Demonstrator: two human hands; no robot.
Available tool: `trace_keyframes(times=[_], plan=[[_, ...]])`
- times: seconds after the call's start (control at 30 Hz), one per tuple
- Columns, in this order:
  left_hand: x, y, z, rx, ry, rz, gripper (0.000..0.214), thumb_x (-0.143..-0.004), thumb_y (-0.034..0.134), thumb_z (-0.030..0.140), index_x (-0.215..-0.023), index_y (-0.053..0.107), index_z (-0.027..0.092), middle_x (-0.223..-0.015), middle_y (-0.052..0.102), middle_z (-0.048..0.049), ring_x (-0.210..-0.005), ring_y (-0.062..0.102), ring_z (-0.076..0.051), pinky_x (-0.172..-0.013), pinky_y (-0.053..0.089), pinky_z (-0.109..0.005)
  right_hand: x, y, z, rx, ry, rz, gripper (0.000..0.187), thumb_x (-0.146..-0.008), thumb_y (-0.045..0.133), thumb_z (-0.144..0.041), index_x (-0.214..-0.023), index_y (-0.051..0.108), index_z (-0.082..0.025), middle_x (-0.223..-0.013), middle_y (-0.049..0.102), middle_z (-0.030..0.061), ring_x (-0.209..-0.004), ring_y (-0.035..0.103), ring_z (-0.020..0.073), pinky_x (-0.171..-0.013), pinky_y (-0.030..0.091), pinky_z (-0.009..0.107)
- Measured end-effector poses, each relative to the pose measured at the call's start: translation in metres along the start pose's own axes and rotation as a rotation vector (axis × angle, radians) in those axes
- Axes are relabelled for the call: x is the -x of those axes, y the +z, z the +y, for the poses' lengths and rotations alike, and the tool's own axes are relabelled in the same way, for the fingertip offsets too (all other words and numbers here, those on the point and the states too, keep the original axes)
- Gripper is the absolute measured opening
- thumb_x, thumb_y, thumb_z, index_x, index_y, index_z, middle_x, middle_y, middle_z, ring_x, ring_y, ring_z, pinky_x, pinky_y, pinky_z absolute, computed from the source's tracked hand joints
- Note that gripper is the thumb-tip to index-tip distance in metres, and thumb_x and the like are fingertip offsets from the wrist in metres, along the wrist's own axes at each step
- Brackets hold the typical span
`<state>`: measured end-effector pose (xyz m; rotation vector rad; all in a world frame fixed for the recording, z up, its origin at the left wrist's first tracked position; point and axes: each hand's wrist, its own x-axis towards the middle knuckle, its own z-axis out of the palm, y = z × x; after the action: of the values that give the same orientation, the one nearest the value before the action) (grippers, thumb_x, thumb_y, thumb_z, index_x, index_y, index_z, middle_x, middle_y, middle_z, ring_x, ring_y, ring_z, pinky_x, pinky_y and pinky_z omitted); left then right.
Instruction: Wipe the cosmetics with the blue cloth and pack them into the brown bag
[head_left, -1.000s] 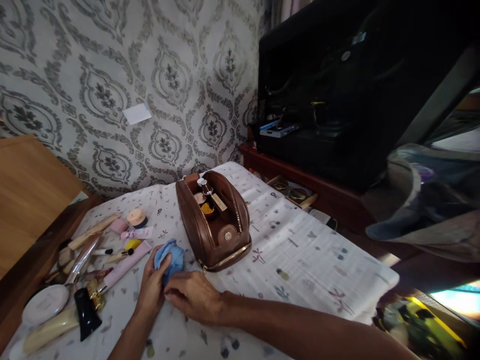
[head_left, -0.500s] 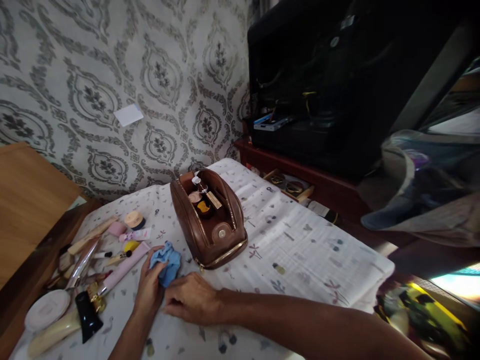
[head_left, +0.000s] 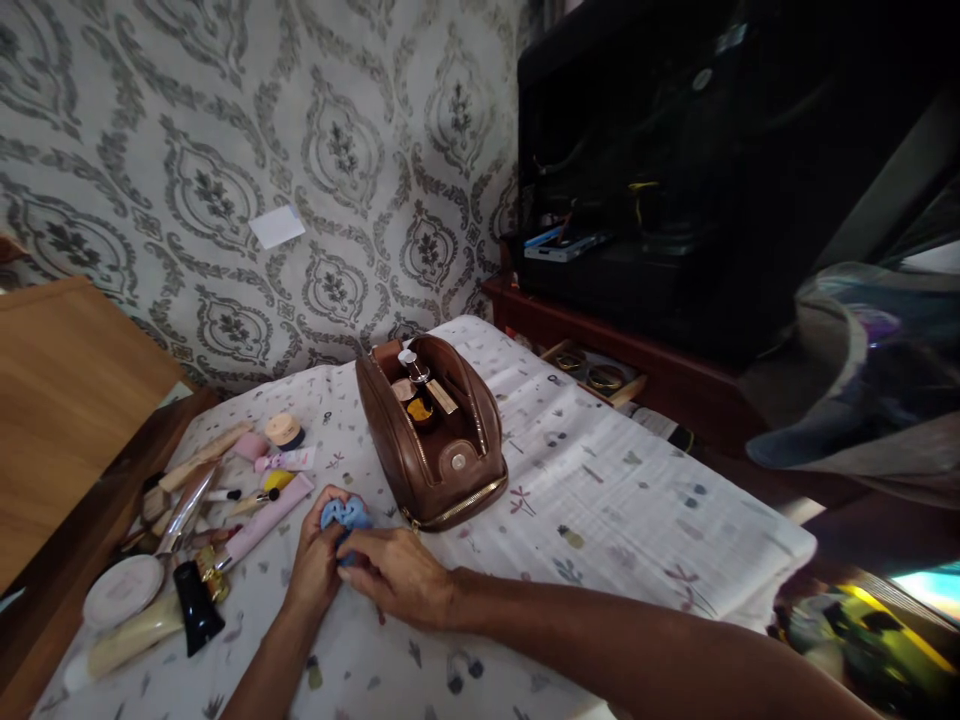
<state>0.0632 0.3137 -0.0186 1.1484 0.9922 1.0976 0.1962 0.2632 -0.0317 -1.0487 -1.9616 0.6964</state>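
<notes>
A crumpled blue cloth (head_left: 346,514) is bunched between my two hands in front of the brown bag. My left hand (head_left: 315,562) wraps around it from the left. From the right, my right hand (head_left: 403,573) has its thumb and fingers closed on the cloth's lower part; whether anything is inside the folds is hidden. Just beyond the hands stands the brown leather cosmetic bag (head_left: 390,455), unzipped. Inside it lie a silver-capped bottle (head_left: 414,365), a gold box (head_left: 442,397) and a round yellow-and-black item (head_left: 420,408).
Left of my hands lie several cosmetics: a pink tube (head_left: 266,522), a black tube (head_left: 196,610), a white round compact (head_left: 124,590), a cream jar (head_left: 285,431) and brushes. A wooden board (head_left: 82,400) leans at the left. Behind the patterned cloth-covered surface (head_left: 637,520) stands a dark television (head_left: 645,130).
My right hand has moved onto the blue cloth, its fingers now pinching it, and the cloth is gathered tighter. The whole view has shifted slightly, so things sit further right.
</notes>
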Motion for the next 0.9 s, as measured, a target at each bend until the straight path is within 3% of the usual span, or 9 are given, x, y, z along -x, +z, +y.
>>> trace_keyframes(times=[0.37,0.5,0.9], plan=[[-0.004,-0.006,-0.006,-0.081,0.029,-0.02,0.02,-0.056,0.057,0.015,-0.076,0.056,0.019,-0.068,0.057,0.0037,-0.058,0.049,-0.011,-0.052,0.04,-0.018,0.0,0.003,0.003,0.075,0.087,-0.078,0.067,-0.093,0.049,-0.028,-0.153,0.028,-0.01,-0.093,0.073,0.0087,-0.078,0.067,0.0224,-0.075,0.052,0.033],[-0.003,-0.004,-0.005,-0.086,0.026,-0.036,0.018,-0.058,0.057,0.017,-0.076,0.055,0.02,-0.064,0.053,0.0049,-0.055,0.047,-0.011,-0.05,0.038,-0.018,0.001,0.008,0.008,0.098,0.062,-0.087,0.07,-0.093,0.047,-0.028,-0.156,0.021,-0.009,-0.096,0.073,0.0108,-0.077,0.066,0.0228,-0.074,0.051,0.035],[-0.004,-0.006,-0.007,-0.084,0.057,-0.05,0.015,-0.061,0.056,0.018,-0.075,0.052,0.021,-0.061,0.049,0.006,-0.055,0.043,-0.011,-0.05,0.035,-0.019,0.002,0.014,0.015,0.076,0.027,-0.06,0.072,-0.091,0.049,-0.02,-0.156,0.021,-0.011,-0.087,0.068,0.0061,-0.069,0.06,0.0177,-0.069,0.05,0.03]])
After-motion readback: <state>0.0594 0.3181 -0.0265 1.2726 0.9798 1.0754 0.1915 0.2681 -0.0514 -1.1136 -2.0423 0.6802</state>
